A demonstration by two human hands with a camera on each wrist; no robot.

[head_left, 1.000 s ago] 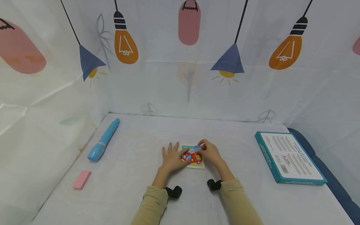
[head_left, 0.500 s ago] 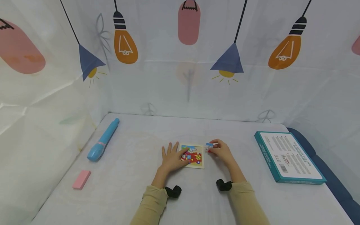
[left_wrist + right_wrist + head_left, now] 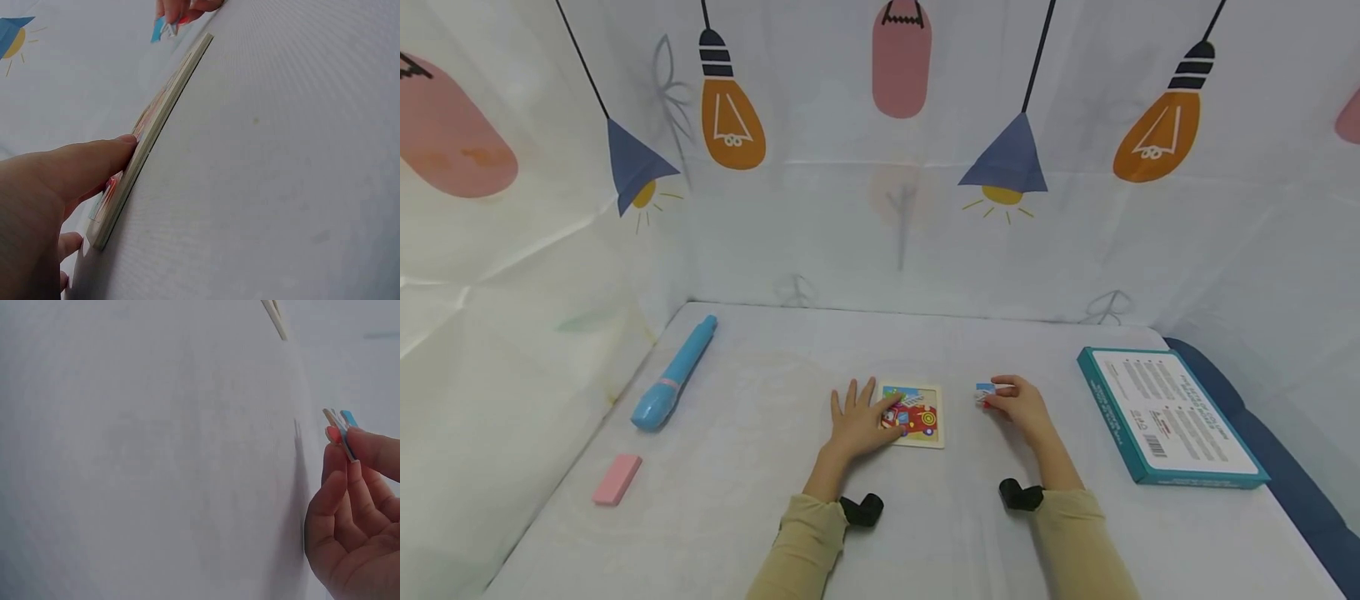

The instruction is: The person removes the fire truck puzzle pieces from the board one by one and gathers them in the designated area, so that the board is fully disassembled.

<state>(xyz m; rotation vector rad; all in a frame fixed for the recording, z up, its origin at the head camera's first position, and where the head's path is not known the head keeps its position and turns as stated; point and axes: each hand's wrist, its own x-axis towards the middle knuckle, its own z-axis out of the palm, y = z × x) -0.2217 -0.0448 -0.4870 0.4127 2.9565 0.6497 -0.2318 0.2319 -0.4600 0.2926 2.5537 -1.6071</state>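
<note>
I see a cream-rimmed puzzle (image 3: 925, 444) picturing a red vehicle (image 3: 919, 420), a blue, white and red piece (image 3: 982, 392), plain khaki sleeves (image 3: 803, 542), a pink block (image 3: 617, 479) and a teal-and-white box (image 3: 1172, 417).

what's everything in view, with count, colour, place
flat table: 1, white, foreground
flat framed vehicle puzzle: 1, multicoloured, centre
small flat puzzle piece: 1, blue-white-red, right of puzzle
long tapered object: 1, light blue, left
rectangular block: 1, pink, front left
flat rectangular box: 1, teal-white, right
partly hidden object: 1, dark blue, far right
printed sheeting: count unclear, white, back and sides
fabric sleeves: 2, tan, forearms
curved devices: 2, black, wrists
left hand: 1, on puzzle
right hand: 1, pinching puzzle piece
</note>
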